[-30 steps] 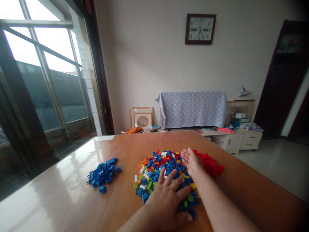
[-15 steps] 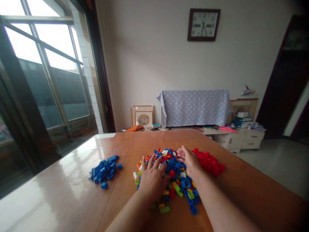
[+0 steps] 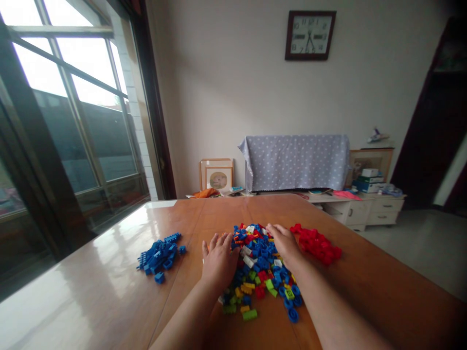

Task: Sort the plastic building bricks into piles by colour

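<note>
A mixed pile of toy building bricks (image 3: 260, 253) in blue, red, yellow, green, orange and white lies in front of me. My left hand (image 3: 220, 257) rests over the pile's left edge, palm down, with its fingers apart and nothing seen in them. Along the right edge, my right hand (image 3: 286, 243) stands on its side with fingers stretched toward the bricks. Its fingertips are partly hidden, and no brick shows in it. To the right of that hand sits a heap of red bricks (image 3: 317, 245). A separate heap of blue bricks (image 3: 158, 255) lies to the left.
The heaps are on a brown wooden table (image 3: 182, 311) with a seam running through it. Behind it stands a low white cabinet (image 3: 365, 211), with a dotted cloth (image 3: 295, 163) draped over something. Framed pictures (image 3: 218, 177) lean on the wall, and a glazed window is at left.
My left hand has shifted left, uncovering white and yellow bricks in the pile. My right hand stays at the right edge, its fingers turned slightly lower over the bricks.
</note>
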Available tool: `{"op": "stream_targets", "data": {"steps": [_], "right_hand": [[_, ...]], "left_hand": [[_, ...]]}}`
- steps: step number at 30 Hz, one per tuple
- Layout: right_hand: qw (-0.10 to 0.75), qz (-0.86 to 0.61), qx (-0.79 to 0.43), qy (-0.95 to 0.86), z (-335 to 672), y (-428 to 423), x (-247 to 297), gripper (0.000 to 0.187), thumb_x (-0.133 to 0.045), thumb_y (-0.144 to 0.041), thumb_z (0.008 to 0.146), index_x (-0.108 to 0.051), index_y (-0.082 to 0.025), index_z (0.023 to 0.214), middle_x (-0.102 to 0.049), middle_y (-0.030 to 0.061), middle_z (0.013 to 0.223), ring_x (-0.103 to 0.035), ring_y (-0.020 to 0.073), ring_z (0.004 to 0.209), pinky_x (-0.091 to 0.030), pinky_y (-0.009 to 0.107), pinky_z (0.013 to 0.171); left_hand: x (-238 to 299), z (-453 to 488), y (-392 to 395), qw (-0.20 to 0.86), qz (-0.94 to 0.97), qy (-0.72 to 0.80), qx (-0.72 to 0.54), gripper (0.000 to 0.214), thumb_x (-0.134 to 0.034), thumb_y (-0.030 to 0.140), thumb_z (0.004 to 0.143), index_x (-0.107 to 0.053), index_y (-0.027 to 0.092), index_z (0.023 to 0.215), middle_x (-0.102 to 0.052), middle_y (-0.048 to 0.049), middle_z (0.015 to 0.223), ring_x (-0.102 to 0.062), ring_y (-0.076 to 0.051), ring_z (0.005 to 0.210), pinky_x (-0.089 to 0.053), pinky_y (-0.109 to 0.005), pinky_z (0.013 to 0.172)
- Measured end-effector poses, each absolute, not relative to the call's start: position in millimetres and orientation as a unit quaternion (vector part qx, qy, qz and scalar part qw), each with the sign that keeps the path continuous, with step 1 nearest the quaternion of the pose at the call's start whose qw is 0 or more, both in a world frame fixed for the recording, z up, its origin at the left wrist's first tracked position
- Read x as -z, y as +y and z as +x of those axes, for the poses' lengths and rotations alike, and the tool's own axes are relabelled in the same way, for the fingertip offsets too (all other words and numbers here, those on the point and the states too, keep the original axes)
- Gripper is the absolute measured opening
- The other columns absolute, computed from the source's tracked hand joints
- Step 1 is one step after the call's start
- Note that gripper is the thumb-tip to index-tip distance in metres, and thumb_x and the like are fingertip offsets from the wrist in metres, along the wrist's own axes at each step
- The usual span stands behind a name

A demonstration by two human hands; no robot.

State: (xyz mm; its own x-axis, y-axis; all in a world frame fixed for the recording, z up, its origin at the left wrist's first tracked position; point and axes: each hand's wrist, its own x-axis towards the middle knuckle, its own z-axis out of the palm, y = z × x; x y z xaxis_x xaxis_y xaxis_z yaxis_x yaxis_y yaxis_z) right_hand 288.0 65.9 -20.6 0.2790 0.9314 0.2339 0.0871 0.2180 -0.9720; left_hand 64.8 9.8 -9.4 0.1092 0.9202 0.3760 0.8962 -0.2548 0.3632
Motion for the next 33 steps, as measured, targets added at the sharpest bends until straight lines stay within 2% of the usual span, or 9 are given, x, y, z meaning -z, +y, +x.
{"op": "stream_targets", "data": {"steps": [4,8,11,14,21,28,33], "right_hand": [[0.543,-0.559,-0.293,-0.554,287.3,68.4,29.3,0.045,-0.050,-0.058,0.087,-0.071,-0.020,0.102,-0.075,0.0065,0.102,-0.067,0.0246,0.100,-0.049,0.033,0.089],[0.495,-0.573,-0.277,-0.591,283.4,71.0,37.2,0.049,-0.052,-0.057,0.086,-0.069,-0.019,0.112,-0.072,0.0096,0.115,-0.064,0.0276,0.110,-0.047,0.037,0.097],[0.464,-0.567,-0.273,-0.623,278.6,70.2,39.5,0.047,-0.054,-0.055,0.085,-0.070,-0.020,0.112,-0.070,0.0102,0.119,-0.062,0.0285,0.116,-0.044,0.039,0.101],[0.440,-0.551,-0.272,-0.655,273.8,67.6,38.7,0.042,-0.055,-0.053,0.086,-0.072,-0.023,0.110,-0.072,0.0084,0.116,-0.063,0.0272,0.113,-0.044,0.038,0.102],[0.458,-0.476,-0.302,-0.687,264.0,57.0,29.9,0.044,-0.048,-0.053,0.093,-0.066,-0.024,0.120,-0.068,0.0080,0.125,-0.059,0.0248,0.120,-0.043,0.040,0.107],[0.488,-0.404,-0.367,-0.681,253.1,44.3,19.0,0.047,-0.048,-0.057,0.094,-0.062,-0.027,0.127,-0.064,0.0062,0.131,-0.057,0.0237,0.125,-0.040,0.043,0.110],[0.505,-0.372,-0.422,-0.655,250.7,35.3,11.8,0.048,-0.050,-0.058,0.093,-0.062,-0.028,0.127,-0.065,0.0061,0.131,-0.055,0.0239,0.127,-0.035,0.044,0.114]], "left_hand": [[9.6,54.5,15.7,0.029,0.702,0.650,-0.291,0.054,-0.037,0.057,0.095,-0.053,0.026,0.136,-0.049,-0.0106,0.147,-0.033,-0.036,0.140,-0.014,-0.062,0.114],[14.5,43.6,27.5,0.044,0.645,0.701,-0.301,0.061,-0.038,0.060,0.093,-0.057,0.018,0.132,-0.054,-0.0166,0.142,-0.043,-0.034,0.134,-0.026,-0.049,0.112],[21.2,40.6,35.8,0.114,0.649,0.682,-0.318,0.059,-0.034,0.060,0.093,-0.061,0.018,0.125,-0.062,-0.0171,0.131,-0.053,-0.031,0.125,-0.037,-0.039,0.104],[24.9,42.6,38.8,0.190,0.660,0.628,-0.366,0.058,-0.030,0.061,0.095,-0.066,0.020,0.115,-0.069,-0.0135,0.120,-0.060,-0.029,0.116,-0.042,-0.034,0.096],[17.4,50.9,34.4,0.303,0.612,0.546,-0.486,0.057,-0.036,0.063,0.092,-0.071,0.019,0.102,-0.073,-0.0088,0.107,-0.063,-0.028,0.107,-0.043,-0.033,0.095],[4.3,58.8,23.1,0.354,0.638,0.464,-0.502,0.053,-0.040,0.060,0.093,-0.069,0.019,0.107,-0.072,-0.0061,0.107,-0.062,-0.025,0.105,-0.046,-0.033,0.094],[3.7,60.6,20.5,0.333,0.674,0.431,-0.498,0.047,-0.038,0.052,0.097,-0.064,0.021,0.121,-0.068,-0.0063,0.121,-0.059,-0.023,0.115,-0.042,-0.036,0.103]]}}
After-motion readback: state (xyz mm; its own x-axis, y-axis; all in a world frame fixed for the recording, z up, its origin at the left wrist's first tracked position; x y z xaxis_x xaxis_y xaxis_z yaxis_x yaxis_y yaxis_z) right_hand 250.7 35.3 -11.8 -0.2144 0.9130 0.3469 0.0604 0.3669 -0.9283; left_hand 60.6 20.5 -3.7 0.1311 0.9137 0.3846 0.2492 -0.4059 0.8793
